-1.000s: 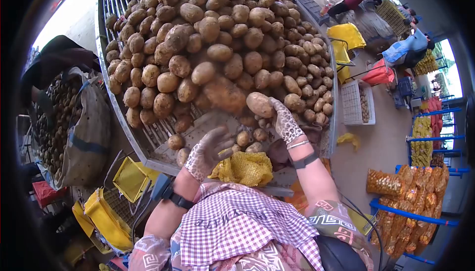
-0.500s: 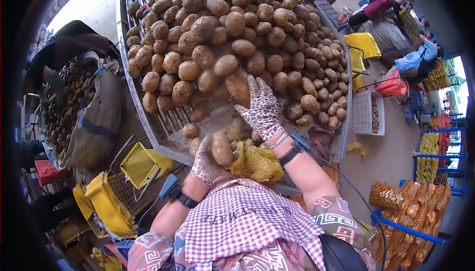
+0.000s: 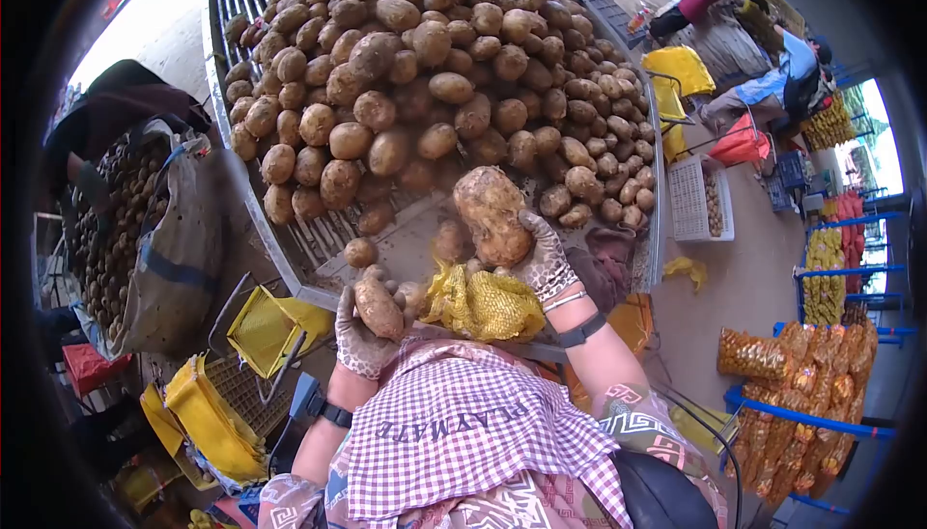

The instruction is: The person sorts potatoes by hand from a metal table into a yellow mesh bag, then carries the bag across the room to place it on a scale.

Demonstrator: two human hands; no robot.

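Note:
My left hand, in a spotted glove, is closed around an oblong potato low at the table's near edge. My right hand, gloved the same way, grips a large, knobbly, soil-covered potato from its right side, with some fingers hidden behind it. Between the hands lies a crumpled yellow mesh bag, with a few potatoes behind it. Beyond spreads a big heap of potatoes on the slatted metal sorting table.
A stuffed sack of potatoes stands left beside a co-worker. Yellow bags hang on frames at lower left. A white crate sits right of the table. Filled mesh bags lean on a blue rack. Other people work at upper right.
My right hand has drawn back from the heap toward me, bringing the large knobbly potato with it. My left hand has shifted slightly left and down, still holding its potato.

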